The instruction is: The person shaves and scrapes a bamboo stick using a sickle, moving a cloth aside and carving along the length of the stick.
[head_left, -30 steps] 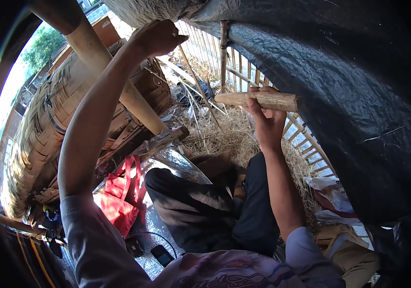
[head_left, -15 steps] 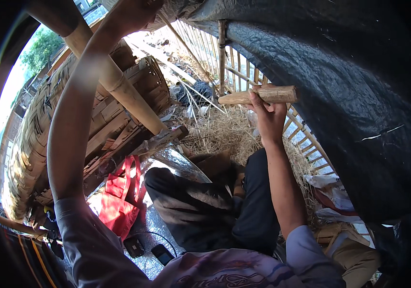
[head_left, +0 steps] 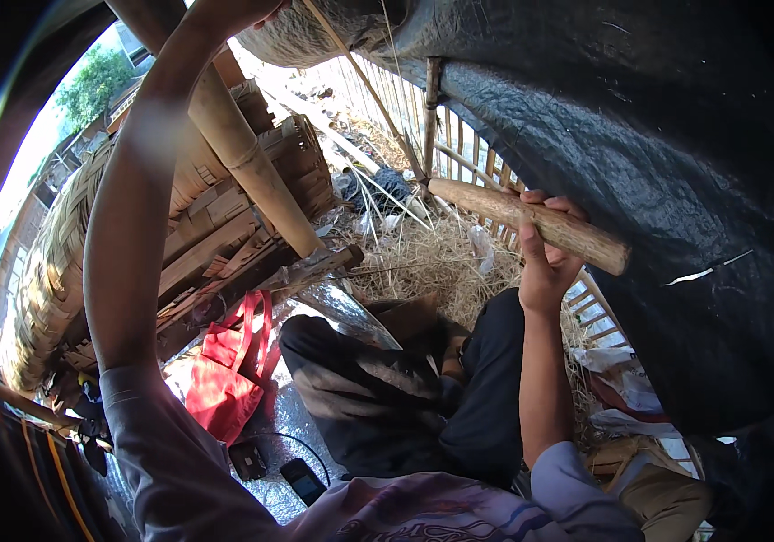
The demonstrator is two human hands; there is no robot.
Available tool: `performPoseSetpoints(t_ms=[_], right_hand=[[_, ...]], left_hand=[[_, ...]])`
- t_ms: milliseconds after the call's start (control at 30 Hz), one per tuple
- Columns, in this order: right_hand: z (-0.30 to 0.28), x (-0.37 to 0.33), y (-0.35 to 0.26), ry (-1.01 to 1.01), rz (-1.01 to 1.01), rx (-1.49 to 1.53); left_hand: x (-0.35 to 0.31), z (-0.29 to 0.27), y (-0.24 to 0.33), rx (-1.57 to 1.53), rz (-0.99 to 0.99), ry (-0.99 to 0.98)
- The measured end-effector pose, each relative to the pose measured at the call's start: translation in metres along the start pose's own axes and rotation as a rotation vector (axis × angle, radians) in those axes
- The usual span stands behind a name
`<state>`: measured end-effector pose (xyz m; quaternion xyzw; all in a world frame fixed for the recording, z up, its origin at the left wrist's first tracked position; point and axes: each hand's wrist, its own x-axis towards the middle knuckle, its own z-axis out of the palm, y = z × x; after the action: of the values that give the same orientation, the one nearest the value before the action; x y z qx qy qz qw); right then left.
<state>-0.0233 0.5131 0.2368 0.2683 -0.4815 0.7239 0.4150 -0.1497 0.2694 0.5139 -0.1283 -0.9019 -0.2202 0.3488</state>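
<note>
My right hand [head_left: 550, 257] is raised at the right, its fingers and thumb wrapped round a tapered wooden peg [head_left: 531, 219]. The peg slants, with its thick blunt end down to the right and its narrow, dark-tipped end to the upper left. My left arm [head_left: 134, 217] stretches up past a thick bamboo pole [head_left: 247, 163]. At the top edge my left hand [head_left: 247, 13] is mostly cut off, so its fingers and anything in them are hidden.
A large woven bamboo basket [head_left: 62, 280] fills the left side. Black plastic sheeting [head_left: 658, 181] hangs at the right beside bamboo slats [head_left: 599, 316]. Dry straw [head_left: 437, 262] covers the ground ahead. A red bag [head_left: 224, 370] and a small black device [head_left: 302, 481] lie left of my crossed legs.
My right hand has moved a little right and down. The peg has turned from nearly level to slanting, its thick end now lower. My left hand has slipped further out past the top edge.
</note>
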Motion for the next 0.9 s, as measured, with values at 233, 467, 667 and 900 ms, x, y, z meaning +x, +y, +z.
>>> performPoseSetpoints(t_ms=[233, 467, 667, 900], right_hand=[[0.028, 0.007, -0.025, -0.077, -0.091, 0.019], [0.024, 0.003, -0.026, -0.002, 0.004, -0.012], [0.041, 0.002, 0.005, -0.081, 0.093, 0.005], [0.016, -0.011, 0.032, -0.037, 0.319, -0.154]], left_hand=[[-0.025, -0.012, 0.018, 0.034, 0.08, -0.13], [-0.017, -0.01, 0.008, 0.053, 0.029, -0.11], [-0.035, -0.022, 0.023, 0.054, 0.053, -0.144], [-0.026, 0.001, -0.004, 0.119, 0.142, -0.072]])
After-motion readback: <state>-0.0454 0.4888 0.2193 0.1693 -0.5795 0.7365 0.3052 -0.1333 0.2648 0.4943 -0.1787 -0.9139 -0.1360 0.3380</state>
